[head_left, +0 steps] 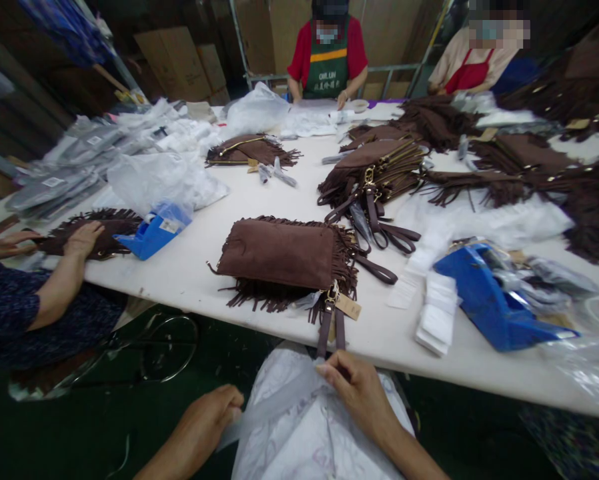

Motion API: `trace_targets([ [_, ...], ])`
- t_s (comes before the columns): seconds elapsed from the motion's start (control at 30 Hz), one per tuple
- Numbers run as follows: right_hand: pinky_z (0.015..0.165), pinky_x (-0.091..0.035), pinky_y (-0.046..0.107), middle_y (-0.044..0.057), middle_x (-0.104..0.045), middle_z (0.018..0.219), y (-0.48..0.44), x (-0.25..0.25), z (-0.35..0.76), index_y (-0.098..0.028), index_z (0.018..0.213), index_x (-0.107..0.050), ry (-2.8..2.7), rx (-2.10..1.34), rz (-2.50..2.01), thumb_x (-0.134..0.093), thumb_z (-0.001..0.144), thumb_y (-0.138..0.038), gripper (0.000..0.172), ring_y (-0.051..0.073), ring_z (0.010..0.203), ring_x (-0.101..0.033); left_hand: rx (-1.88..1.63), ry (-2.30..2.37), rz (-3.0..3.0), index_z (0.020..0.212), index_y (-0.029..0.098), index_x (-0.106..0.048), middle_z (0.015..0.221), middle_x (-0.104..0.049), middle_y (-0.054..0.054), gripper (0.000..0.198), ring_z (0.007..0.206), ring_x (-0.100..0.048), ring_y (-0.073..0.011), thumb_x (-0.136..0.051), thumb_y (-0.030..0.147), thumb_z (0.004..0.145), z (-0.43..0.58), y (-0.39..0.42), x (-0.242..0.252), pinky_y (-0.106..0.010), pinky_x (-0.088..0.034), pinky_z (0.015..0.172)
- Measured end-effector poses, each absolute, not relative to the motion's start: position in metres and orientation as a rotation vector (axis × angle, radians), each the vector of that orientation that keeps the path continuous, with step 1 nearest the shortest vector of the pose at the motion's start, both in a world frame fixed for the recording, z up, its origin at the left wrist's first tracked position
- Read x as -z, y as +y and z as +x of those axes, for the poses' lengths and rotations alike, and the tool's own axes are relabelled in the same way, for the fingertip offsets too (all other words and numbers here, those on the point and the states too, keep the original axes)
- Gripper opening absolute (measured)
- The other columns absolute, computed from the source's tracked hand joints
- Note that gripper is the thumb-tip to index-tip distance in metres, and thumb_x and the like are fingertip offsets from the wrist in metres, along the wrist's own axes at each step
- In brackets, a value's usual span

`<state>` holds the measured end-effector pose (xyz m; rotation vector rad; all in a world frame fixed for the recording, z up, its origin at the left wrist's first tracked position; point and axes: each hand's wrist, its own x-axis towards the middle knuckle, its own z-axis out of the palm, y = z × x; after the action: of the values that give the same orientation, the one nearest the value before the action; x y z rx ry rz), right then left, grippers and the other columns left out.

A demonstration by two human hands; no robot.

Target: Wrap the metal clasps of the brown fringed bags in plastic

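A brown fringed suede bag (284, 257) lies on the white table (189, 267) in front of me, its strap and paper tag (348, 307) hanging over the near edge. Below the edge, my left hand (204, 423) and my right hand (357, 390) are both closed on a clear plastic bag (279, 403) pulled off a pile of white plastic bags (314, 440) on my lap. The right hand's fingers pinch the plastic just under the bag's strap ends.
A blue tape dispenser (489, 300) and stacks of white paper slips (437, 313) sit to the right. More fringed bags (374, 173) are piled mid-table. A co-worker's hand (82, 240) at left presses another fringed bag beside a second blue dispenser (152, 233). Two people work at the far side.
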<state>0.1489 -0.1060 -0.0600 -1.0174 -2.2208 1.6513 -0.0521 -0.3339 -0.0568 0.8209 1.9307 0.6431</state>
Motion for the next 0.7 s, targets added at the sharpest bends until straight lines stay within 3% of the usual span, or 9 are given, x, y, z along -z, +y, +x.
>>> trace_targets([
  [0.03, 0.057, -0.032, 0.023, -0.003, -0.054, 0.062, -0.112, 0.058, 0.145, -0.018, 0.065, -0.055, -2.244, -1.633, -0.995, -0.056, 0.087, -0.040, 0.031, 0.013, 0.060, -0.050, -0.746, 1.891, 0.806, 0.090, 0.019, -0.065, 0.095, -0.067, -0.005, 0.022, 0.090, -0.059, -0.0212, -0.055, 0.038, 0.084, -0.050, -0.321, 0.056, -0.029, -0.041, 0.080],
  [0.1, 0.057, -0.033, 0.023, -0.002, -0.057, 0.063, -0.120, 0.056, 0.140, -0.018, 0.066, -0.056, -2.263, -1.624, -0.966, -0.056, 0.086, -0.038, 0.029, 0.013, 0.061, -0.052, -0.962, 1.702, 0.702, 0.107, 0.019, -0.063, 0.108, -0.065, -0.008, 0.032, 0.100, -0.058, -0.0228, -0.063, 0.035, 0.079, -0.040, -0.290, 0.055, -0.031, -0.042, 0.085],
  [0.2, 0.058, -0.035, 0.023, -0.001, -0.060, 0.064, -0.121, 0.057, 0.140, -0.018, 0.068, -0.059, -2.249, -1.660, -0.974, -0.055, 0.087, -0.039, 0.028, 0.014, 0.062, -0.055, -1.119, 1.492, 0.573, 0.086, 0.014, -0.065, 0.081, -0.065, -0.004, 0.026, 0.074, -0.057, -0.0170, -0.074, 0.032, 0.069, -0.019, -0.251, 0.063, -0.026, -0.041, 0.068],
  [0.3, 0.059, -0.039, 0.024, 0.000, -0.065, 0.067, -0.110, 0.062, 0.149, -0.020, 0.083, -0.064, -2.216, -1.703, -1.065, -0.048, 0.089, -0.041, 0.027, 0.016, 0.063, -0.060, -1.160, 1.534, 0.516, 0.063, 0.014, -0.057, 0.059, -0.052, 0.003, 0.023, 0.057, -0.044, -0.0105, -0.073, 0.030, 0.068, -0.008, -0.238, 0.074, -0.023, -0.032, 0.056],
  [0.37, 0.061, -0.041, 0.025, 0.001, -0.067, 0.068, -0.101, 0.066, 0.156, -0.020, 0.094, -0.065, -2.277, -1.642, -1.161, -0.043, 0.091, -0.042, 0.031, 0.018, 0.064, -0.062, -1.140, 1.644, 0.539, 0.060, 0.014, -0.056, 0.058, -0.050, 0.003, 0.022, 0.058, -0.043, -0.0106, -0.071, 0.028, 0.069, -0.008, -0.241, 0.079, -0.023, -0.032, 0.057],
  [0.57, 0.065, -0.043, 0.029, 0.007, -0.072, 0.078, -0.096, 0.078, 0.152, -0.018, 0.103, -0.065, -2.561, -1.385, -1.238, -0.039, 0.091, -0.044, 0.038, 0.022, 0.066, -0.066, -1.015, 1.855, 0.717, 0.065, 0.015, -0.064, 0.063, -0.058, 0.001, 0.020, 0.066, -0.051, -0.0147, -0.061, 0.028, 0.079, -0.020, -0.258, 0.072, -0.024, -0.036, 0.063],
  [0.7, 0.061, -0.044, 0.028, 0.002, -0.068, 0.063, -0.105, 0.095, 0.135, -0.017, 0.102, -0.059, -2.295, -1.601, -1.315, -0.047, 0.087, -0.047, 0.035, 0.020, 0.057, -0.065, -0.977, 1.883, 0.814, 0.068, 0.016, -0.067, 0.067, -0.064, -0.001, 0.024, 0.069, -0.057, -0.0168, -0.058, 0.034, 0.083, -0.021, -0.260, 0.067, -0.025, -0.039, 0.067],
])
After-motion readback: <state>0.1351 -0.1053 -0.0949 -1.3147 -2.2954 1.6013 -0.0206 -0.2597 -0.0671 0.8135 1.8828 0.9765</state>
